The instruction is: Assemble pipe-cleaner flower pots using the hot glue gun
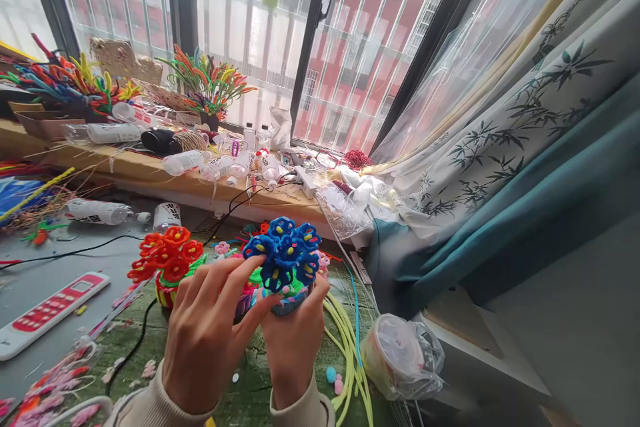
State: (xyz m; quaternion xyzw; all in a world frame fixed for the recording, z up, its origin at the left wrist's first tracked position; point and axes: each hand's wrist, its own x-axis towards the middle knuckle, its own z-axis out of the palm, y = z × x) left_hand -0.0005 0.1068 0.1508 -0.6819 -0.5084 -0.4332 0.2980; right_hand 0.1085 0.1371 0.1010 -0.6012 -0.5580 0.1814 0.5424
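A small pot of blue pipe-cleaner flowers (289, 251) with yellow centres is held up between my two hands. My right hand (295, 343) is wrapped round the pot from below and the right side. With index finger and thumb, my left hand (207, 323) grips the blue blooms and the pot's rim at the left; its other fingers are bent. Just beyond my left hand stands a second pot with red-orange pipe-cleaner flowers (167, 255). Small pink flowers (223, 249) show behind, and more pots are partly hidden by my hands.
Yellow-green pipe cleaners (345, 340) and pompoms (331, 374) lie at the right. A lidded plastic tub (397, 353) stands by the table edge. A white-and-red remote-like device (55, 312) and a black cable (143, 327) lie left. The windowsill (145, 170) holds bottles and pipe-cleaner bunches.
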